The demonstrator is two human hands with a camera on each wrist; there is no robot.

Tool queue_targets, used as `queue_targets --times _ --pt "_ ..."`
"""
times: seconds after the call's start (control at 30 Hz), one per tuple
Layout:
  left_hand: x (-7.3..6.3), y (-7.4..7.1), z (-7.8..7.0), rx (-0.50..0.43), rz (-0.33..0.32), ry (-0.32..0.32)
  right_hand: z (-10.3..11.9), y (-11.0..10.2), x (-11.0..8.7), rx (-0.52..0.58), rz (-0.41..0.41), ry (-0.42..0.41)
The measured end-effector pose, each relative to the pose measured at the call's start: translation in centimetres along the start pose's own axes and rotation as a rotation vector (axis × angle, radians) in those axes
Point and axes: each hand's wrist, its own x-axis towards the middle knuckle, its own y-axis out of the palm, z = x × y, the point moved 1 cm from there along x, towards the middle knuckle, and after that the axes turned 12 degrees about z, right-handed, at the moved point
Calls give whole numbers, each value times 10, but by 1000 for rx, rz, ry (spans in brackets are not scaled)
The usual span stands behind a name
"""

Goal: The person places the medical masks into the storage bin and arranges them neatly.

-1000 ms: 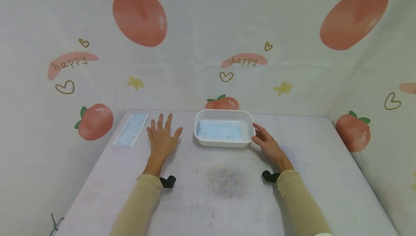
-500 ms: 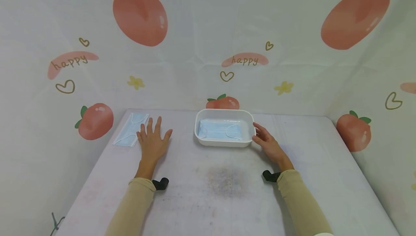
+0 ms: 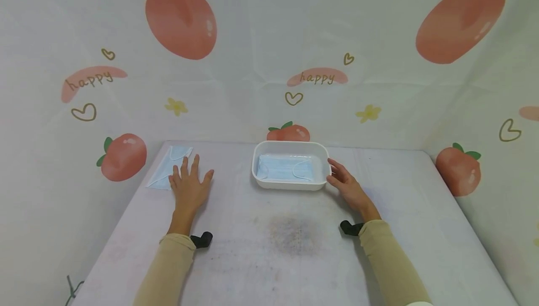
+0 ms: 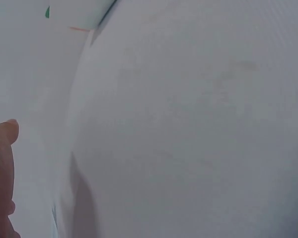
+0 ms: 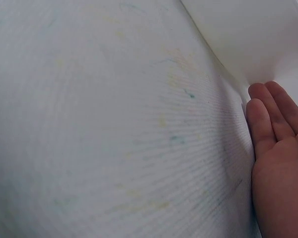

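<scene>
A light blue face mask [image 3: 165, 177] with white ear loops lies at the table's back left. My left hand [image 3: 189, 193] has its fingers spread over the mask's right side and covers part of it; the thumb points away to the right. In the left wrist view only part of the left hand [image 4: 1, 173] shows at the left edge. A second blue face mask [image 3: 280, 168] lies flat inside a white plastic tray [image 3: 290, 186]. At the tray's right end, my right hand [image 3: 351, 193] rests its fingertips against the wall. In the right wrist view, straight fingers [image 5: 283, 111] meet the tray's side.
The white table [image 3: 236, 268] has a greyish stain [image 3: 294, 236] in front of the tray. A pale backdrop [image 3: 244, 39] with printed fruit stands right behind the table. A black wrist mount [image 3: 202, 240] sticks out at the left wrist, another black mount [image 3: 350, 228] at the right.
My left hand has moved left and slightly toward me, from beside the loose mask to over its right side. The right hand, the tray and both masks stay in place.
</scene>
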Motion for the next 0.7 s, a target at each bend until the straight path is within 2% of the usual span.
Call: queue_targets --times 0.2,0.4,0.7 --pt "-5 0 13 -14 -1 -25 1 1 -1 -8 -1 -12" --pt "-10 -7 25 -37 -15 -64 0 0 0 -20 -1 -4" --pt "-13 -19 40 -77 -108 -95 1 0 -1 -21 4 2"
